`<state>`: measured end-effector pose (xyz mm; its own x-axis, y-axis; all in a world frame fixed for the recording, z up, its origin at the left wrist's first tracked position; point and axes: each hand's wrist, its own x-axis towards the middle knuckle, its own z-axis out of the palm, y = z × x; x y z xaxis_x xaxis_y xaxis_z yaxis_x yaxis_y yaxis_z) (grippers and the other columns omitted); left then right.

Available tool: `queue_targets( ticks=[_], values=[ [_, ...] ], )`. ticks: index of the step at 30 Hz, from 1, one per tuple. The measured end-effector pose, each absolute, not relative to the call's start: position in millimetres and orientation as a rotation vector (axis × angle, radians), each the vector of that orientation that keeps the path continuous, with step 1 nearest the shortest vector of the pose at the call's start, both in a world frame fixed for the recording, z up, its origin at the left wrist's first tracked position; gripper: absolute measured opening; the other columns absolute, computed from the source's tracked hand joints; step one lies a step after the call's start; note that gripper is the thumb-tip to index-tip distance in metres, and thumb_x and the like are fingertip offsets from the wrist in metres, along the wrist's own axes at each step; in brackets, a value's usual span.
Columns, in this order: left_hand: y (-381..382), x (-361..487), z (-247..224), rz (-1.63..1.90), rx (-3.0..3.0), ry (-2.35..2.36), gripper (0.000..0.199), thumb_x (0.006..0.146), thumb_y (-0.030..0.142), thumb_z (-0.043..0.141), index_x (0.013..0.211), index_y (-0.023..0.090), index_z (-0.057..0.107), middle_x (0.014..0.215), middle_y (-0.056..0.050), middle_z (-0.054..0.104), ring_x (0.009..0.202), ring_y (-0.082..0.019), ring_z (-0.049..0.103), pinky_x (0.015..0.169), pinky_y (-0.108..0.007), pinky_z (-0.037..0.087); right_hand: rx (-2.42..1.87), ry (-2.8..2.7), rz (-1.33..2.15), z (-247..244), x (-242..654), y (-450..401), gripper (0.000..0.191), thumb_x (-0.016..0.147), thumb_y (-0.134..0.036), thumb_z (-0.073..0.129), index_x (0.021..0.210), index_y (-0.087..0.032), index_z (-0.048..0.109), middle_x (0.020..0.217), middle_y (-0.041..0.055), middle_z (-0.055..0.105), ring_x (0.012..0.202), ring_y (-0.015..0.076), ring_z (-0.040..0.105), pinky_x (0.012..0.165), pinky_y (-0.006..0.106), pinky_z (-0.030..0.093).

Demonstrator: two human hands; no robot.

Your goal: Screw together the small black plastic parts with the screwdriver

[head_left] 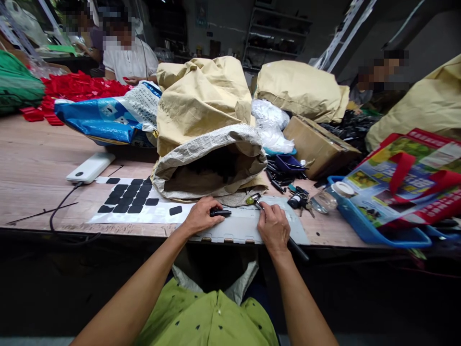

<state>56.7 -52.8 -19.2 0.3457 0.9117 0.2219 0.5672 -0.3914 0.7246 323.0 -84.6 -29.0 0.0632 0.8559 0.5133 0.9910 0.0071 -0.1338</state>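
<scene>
My left hand (201, 215) is closed around a short black cylindrical piece (221, 213) above a grey board (245, 226) at the table's front edge. In my right hand (274, 227) is a small hammer (254, 198), its head pointing toward the middle and its dark handle sticking out below the fist. The hammer head looks metal with a yellow-green end. Just behind both hands, an open sack (216, 144) lies on its side with its mouth facing me, its inside dark. Left of my left hand, a white sheet (144, 218) carries several rounded black pads (135, 195).
A white power bank (90, 167) with a cable lies at left. Right are keys (308, 204), a clear bottle (326, 201) and a blue tray (378, 230) under a colourful bag (410, 178). Behind are a cardboard box (319, 144), red pieces (79, 91) and co-workers (129, 57).
</scene>
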Motion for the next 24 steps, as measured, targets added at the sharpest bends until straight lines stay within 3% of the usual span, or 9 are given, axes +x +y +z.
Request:
queue_targets(
  ticks=[11, 15, 19, 24],
  values=[
    [-52.9, 55.0, -24.2, 0.815, 2.122, 1.276, 0.02, 0.083, 0.033, 0.075, 0.1, 0.021, 0.075, 0.09, -0.004, 0.064, 0.094, -0.023, 0.059, 0.083, -0.033, 0.044, -1.921, -1.811, -0.369, -28.3, 322.4, -86.3, 0.03, 0.094, -0.018, 0.06, 0.122, -0.024, 0.07, 0.097, 0.0051, 0.063, 0.09, 0.0206, 0.05, 0.078, 0.03, 0.035],
    [-52.3, 53.0, -26.6, 0.836, 2.169, 1.213, 0.022, 0.094, 0.04, 0.064, 0.101, 0.022, 0.074, 0.092, -0.004, 0.064, 0.094, -0.022, 0.058, 0.085, -0.034, 0.043, -1.94, -1.82, -0.356, -27.1, 321.8, -87.6, 0.031, 0.094, -0.018, 0.06, 0.123, -0.024, 0.069, 0.097, 0.005, 0.063, 0.089, 0.0206, 0.049, 0.077, 0.03, 0.034],
    [-53.0, 51.7, -23.5, 0.831, 2.193, 1.172, 0.04, 0.105, 0.044, 0.043, 0.086, 0.02, 0.07, 0.085, -0.003, 0.061, 0.087, -0.019, 0.055, 0.082, -0.033, 0.041, -1.944, -1.813, -0.349, -26.9, 321.4, -88.4, 0.03, 0.095, -0.018, 0.059, 0.122, -0.024, 0.069, 0.096, 0.0052, 0.062, 0.089, 0.0204, 0.049, 0.076, 0.03, 0.033],
    [-55.4, 52.0, -18.9, 0.79, 2.236, 1.188, 0.048, 0.106, 0.047, 0.038, 0.074, 0.019, 0.061, 0.079, -0.002, 0.056, 0.083, -0.018, 0.051, 0.079, -0.032, 0.039, -1.939, -1.811, -0.35, -27.7, 321.7, -88.4, 0.03, 0.096, -0.018, 0.056, 0.123, -0.024, 0.068, 0.097, 0.0055, 0.062, 0.09, 0.0207, 0.049, 0.077, 0.031, 0.033]
  ],
)
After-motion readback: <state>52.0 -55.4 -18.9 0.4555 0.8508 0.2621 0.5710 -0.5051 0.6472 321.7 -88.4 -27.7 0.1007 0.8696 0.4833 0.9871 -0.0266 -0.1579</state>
